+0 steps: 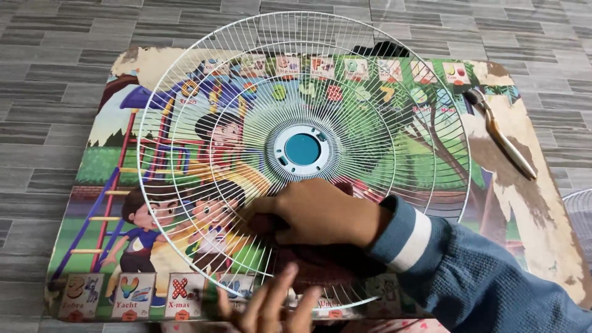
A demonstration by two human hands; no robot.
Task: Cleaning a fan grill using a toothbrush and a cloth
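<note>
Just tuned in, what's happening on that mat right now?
A person leans over a white wire fan guard lying flat on a colourful picture mat on a grey floor. The right hand, in a blue sleeve, presses a dark red cloth onto the lower wires. The left hand rests with spread fingers at the guard's near rim. Pliers lie untouched at the mat's right end.

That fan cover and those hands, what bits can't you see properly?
Head view only:
- Left hand: blurred, cut off by the bottom edge.
- Dark red cloth: mostly hidden under the right hand.
- Second fan grille: cut off by the right edge.
- Picture mat: middle veiled by the white fan guard.
</note>
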